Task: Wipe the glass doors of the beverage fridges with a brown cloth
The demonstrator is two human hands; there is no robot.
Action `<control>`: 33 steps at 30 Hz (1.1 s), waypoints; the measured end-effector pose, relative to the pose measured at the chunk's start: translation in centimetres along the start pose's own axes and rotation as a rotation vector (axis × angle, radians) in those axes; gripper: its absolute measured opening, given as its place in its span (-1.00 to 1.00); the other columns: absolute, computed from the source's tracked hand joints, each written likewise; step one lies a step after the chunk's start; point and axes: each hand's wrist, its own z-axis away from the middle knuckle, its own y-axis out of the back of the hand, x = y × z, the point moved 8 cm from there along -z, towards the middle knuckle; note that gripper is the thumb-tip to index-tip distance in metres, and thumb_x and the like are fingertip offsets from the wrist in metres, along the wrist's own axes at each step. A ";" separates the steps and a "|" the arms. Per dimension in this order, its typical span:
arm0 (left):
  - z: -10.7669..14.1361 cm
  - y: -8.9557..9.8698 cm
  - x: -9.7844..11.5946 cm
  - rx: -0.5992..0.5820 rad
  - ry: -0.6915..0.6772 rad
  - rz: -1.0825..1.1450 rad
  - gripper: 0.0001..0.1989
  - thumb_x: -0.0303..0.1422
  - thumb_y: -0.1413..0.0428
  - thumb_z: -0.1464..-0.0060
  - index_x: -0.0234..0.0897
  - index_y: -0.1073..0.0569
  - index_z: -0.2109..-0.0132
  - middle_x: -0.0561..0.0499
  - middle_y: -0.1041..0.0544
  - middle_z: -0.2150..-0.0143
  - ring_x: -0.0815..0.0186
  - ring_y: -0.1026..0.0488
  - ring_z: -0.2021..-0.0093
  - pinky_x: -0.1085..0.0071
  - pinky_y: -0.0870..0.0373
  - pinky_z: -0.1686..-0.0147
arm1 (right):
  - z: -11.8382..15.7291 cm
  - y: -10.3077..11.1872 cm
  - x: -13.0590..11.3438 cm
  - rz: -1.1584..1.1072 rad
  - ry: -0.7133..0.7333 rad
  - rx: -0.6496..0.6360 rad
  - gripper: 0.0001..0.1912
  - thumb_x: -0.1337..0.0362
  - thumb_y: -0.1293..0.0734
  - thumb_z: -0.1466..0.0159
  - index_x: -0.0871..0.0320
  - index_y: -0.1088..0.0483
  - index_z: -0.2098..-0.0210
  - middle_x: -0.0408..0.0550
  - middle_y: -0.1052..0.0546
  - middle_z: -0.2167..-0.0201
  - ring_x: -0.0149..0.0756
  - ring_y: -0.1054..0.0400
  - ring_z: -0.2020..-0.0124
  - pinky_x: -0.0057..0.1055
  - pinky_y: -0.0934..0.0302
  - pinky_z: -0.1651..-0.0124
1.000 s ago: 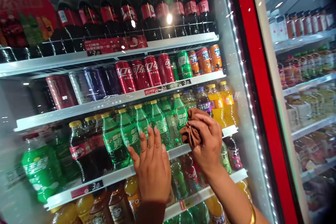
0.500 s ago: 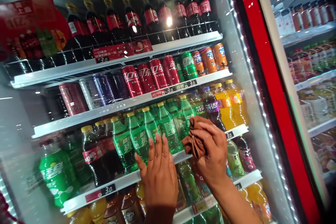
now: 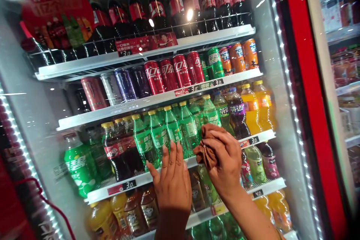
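Note:
In the middle of the head view, my left hand (image 3: 173, 182) lies flat with its fingers spread, seemingly against the clear glass of a drinks cooler. To its right, my right hand (image 3: 225, 157) is closed around a crumpled brown cloth (image 3: 207, 150), which bunches out past the fingertips toward the glass. Behind both hands stand green soda bottles (image 3: 189, 123) with yellow caps on a white shelf. The palm of my left hand and part of the cloth are hidden.
Cola bottles (image 3: 157, 7) fill the top shelf, with red cans (image 3: 181, 71) below. Orange soda bottles (image 3: 250, 108) stand to the right. A red door frame (image 3: 303, 45) runs down the right side, with another stocked cooler beyond. A red cord (image 3: 47, 200) hangs at lower left.
The shelves and bottles have shifted right and slightly up in the view, while both hands keep nearly the same place in the picture. The cloth remains in my right hand.

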 end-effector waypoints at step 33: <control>3.0 0.4 -3.9 -0.016 0.065 0.096 -0.29 -0.52 0.09 -0.39 -0.09 0.18 -0.54 -0.12 -0.13 -0.52 0.16 0.06 -0.55 -0.14 0.44 -0.50 | 6.3 -2.0 -5.6 -0.001 0.031 -0.122 -0.80 0.37 -0.36 -0.31 0.03 -0.49 0.08 -0.04 -0.53 0.00 -0.14 -0.37 -0.10 -0.01 -0.27 -0.21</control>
